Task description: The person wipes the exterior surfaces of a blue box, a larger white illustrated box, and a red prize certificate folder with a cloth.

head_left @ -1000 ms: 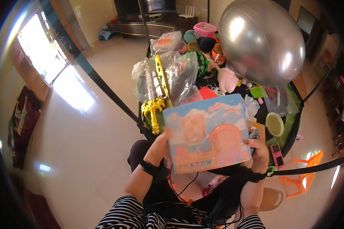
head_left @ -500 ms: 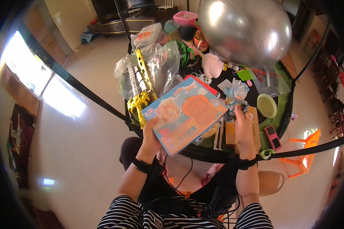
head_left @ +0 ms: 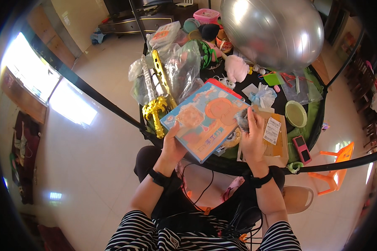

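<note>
A flat, light-blue box [head_left: 215, 133] with a cartoon figure in an orange hood on its face is held tilted in front of me. My left hand [head_left: 174, 144] grips its lower left edge, thumb on top and the fingers hidden beneath. In my right hand [head_left: 253, 138] is a bunched grey cloth [head_left: 241, 120], pressed against the box's right part. Just beyond the box shows the edge of a red item [head_left: 226, 88]. An opened cardboard box [head_left: 281, 146] with a white label lies beside my right hand.
A golden toy sword [head_left: 156, 109] and clear plastic bags [head_left: 184, 62] lie at the left of the round, black-rimmed surface. A large silver balloon [head_left: 272, 33] fills the far right. Nearer are a pale green bowl [head_left: 295, 113], a pink device [head_left: 301, 149] and an orange stool [head_left: 337, 167].
My right hand has moved left, bringing the grey cloth from the box's right corner onto its face. My left hand and the box have shifted slightly, exposing more of the cardboard box.
</note>
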`<action>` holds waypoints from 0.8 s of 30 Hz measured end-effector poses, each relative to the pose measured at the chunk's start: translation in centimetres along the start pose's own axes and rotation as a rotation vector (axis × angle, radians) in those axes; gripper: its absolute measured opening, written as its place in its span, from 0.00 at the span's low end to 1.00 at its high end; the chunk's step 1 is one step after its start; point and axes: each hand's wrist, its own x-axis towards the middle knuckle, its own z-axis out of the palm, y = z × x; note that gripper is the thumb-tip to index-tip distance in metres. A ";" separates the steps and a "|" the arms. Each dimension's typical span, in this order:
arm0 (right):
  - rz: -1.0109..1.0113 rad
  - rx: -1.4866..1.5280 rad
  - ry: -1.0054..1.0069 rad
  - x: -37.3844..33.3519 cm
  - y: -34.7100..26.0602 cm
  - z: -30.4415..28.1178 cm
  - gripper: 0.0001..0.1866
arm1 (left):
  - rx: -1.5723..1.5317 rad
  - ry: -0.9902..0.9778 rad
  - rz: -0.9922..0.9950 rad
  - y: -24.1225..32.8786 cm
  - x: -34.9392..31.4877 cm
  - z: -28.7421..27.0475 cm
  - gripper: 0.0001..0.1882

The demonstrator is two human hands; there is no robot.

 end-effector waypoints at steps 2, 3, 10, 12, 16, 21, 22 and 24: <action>-0.040 0.169 -0.067 -0.1 -0.1 0.4 0.41 | -0.016 0.022 0.001 0.0 0.1 0.2 0.29; -0.043 0.204 -0.087 -0.4 -0.5 0.6 0.40 | -0.033 0.044 0.001 0.0 0.1 0.2 0.29; -0.195 0.366 -0.278 -1.7 -6.0 0.6 0.39 | -0.060 0.108 0.113 0.2 0.5 -0.7 0.28; -0.216 0.385 -0.294 -2.2 -6.4 0.6 0.38 | -0.105 0.130 0.087 0.4 0.7 -0.8 0.27; -0.305 0.431 -0.364 -2.7 -8.0 -0.1 0.40 | -0.153 0.174 0.118 0.5 1.1 -1.7 0.27; -0.183 0.680 -0.589 -3.5 -8.3 -0.2 0.36 | 0.042 0.017 0.136 0.2 0.7 -1.9 0.32; -0.074 0.788 -0.628 -3.5 -8.4 -0.1 0.33 | 0.044 0.019 0.135 0.0 0.5 -1.2 0.32; 0.055 0.843 -0.559 -2.9 -8.1 -0.3 0.30 | 0.044 0.008 0.122 -0.3 0.0 0.3 0.32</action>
